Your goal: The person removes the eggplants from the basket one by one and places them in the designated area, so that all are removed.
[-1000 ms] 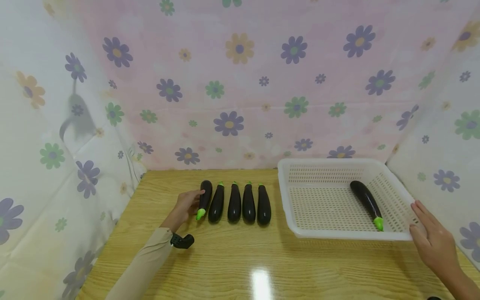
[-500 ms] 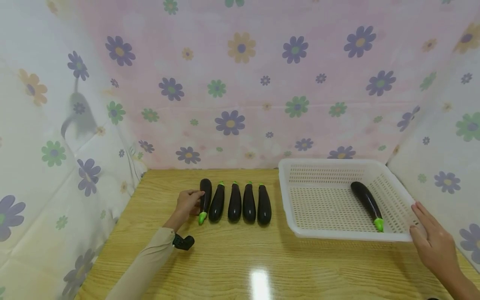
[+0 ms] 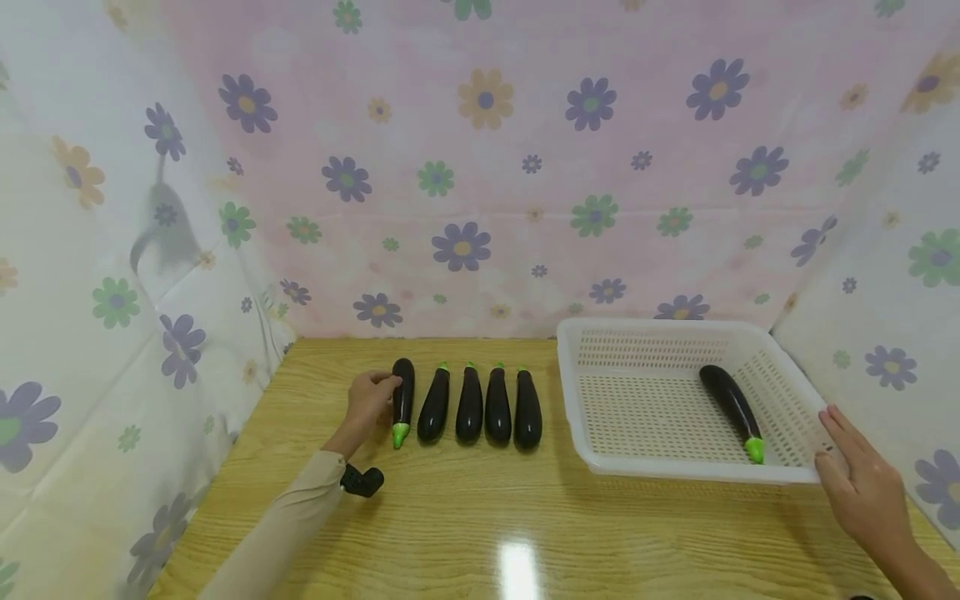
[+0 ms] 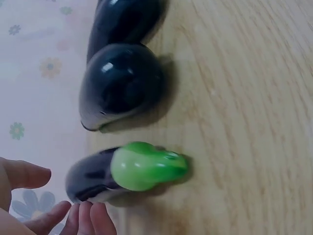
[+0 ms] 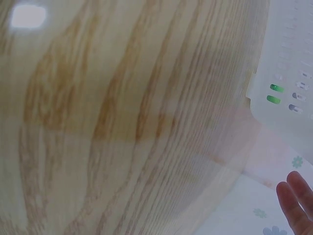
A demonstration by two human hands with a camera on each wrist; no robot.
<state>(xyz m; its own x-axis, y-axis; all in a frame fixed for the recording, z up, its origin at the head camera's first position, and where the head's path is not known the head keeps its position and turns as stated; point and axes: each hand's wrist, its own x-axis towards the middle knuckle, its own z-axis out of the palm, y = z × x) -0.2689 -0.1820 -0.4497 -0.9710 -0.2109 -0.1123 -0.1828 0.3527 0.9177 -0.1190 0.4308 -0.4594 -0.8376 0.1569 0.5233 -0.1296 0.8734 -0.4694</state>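
Observation:
A dark eggplant (image 3: 403,392) with a green stem toward me lies at the left end of a row on the table. My left hand (image 3: 370,400) is at its left side, fingertips right at the skin. In the left wrist view the thumb (image 4: 32,174) stands apart from the fingers (image 4: 85,218), beside the eggplant (image 4: 93,174). My right hand (image 3: 862,483) rests against the right front corner of a white plastic basket (image 3: 581,417), fingers extended along its rim. In the right wrist view two straight fingertips (image 5: 296,200) show below the basket (image 5: 288,54).
Several more eggplants (image 3: 469,406) stand in a row to the right, stems toward the back. One eggplant (image 3: 733,408) lies inside the basket at its right, its stem toward me. Flower-patterned cloth (image 3: 510,167) walls in the wooden table (image 3: 450,533) at the back and sides.
The leftmost eggplant straightened from a slant, then shifted slightly left with my left hand, widening the space to its neighbour. My right hand has stayed at the basket.

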